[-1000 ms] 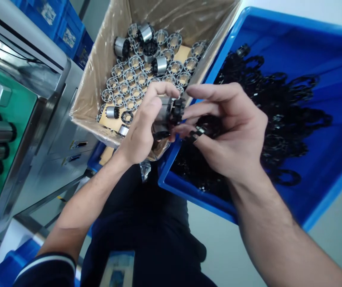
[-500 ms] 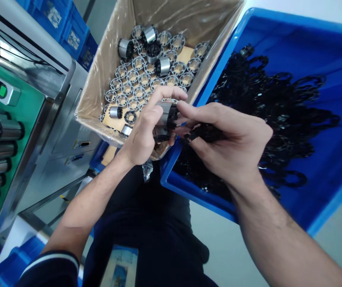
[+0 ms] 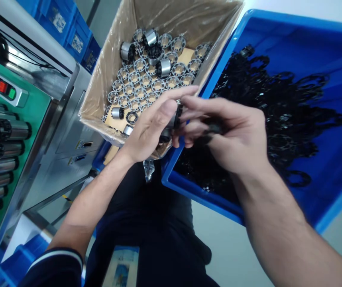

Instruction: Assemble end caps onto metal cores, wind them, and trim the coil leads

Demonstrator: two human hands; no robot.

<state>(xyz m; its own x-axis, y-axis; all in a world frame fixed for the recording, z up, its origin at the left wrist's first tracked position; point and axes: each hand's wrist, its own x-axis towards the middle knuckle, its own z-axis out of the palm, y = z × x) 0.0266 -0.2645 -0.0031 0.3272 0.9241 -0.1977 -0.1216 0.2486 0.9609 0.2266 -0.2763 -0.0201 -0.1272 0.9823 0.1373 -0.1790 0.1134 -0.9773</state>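
My left hand is closed around a metal stator core with black toothed plastic on its end, held at the near right corner of the carton. The hand covers much of the core. My right hand is close beside it, smeared by motion, its fingertips at the core's black end. Dark plastic ring pieces are gripped in its curled palm; how many I cannot tell. Under the right hand, a blue bin holds a heap of black plastic rings.
A plastic-lined carton holds rows of bare metal stator cores and several with black ends. On the left, finished-looking cores lie on a green surface beside a button box. Blue bins stand at the upper left.
My right hand has shifted slightly, its fingers now blurred against the core's black end. My left hand has turned, hiding more of the core. The whole view has slid slightly to the right.
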